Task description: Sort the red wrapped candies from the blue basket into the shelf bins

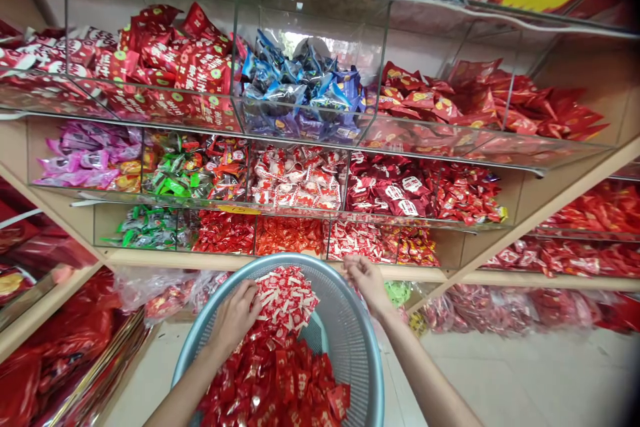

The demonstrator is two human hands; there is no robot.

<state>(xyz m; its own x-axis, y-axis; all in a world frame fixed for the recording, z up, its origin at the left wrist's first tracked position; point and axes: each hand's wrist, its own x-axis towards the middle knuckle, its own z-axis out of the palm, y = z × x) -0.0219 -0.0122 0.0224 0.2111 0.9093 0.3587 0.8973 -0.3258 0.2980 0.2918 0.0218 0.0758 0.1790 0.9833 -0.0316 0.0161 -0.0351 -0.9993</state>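
Note:
A blue-grey plastic basket (367, 353) stands in front of me. Inside it, dark red wrapped candies (280, 380) fill the near part, and small red-and-white wrapped candies (287, 297) lie heaped at the far side. My left hand (236, 313) reaches over the basket's left side, its fingers bent but apart at the edge of the red-and-white heap. Over the far right rim is my right hand (369, 283), fingers curled together in front of the lowest shelf; what they hold, if anything, is hidden. Close by in that shelf lie similar red-and-white candies (357, 240).
Clear-fronted shelf bins hold blue packets (300, 83), red packets (180, 57), purple packets (90, 153) and maroon packets (395, 187). Slanting wooden shelf posts (545, 210) flank them. Plastic bags of sweets (500, 307) lie under the shelf, and tiled floor (500, 373) shows at right.

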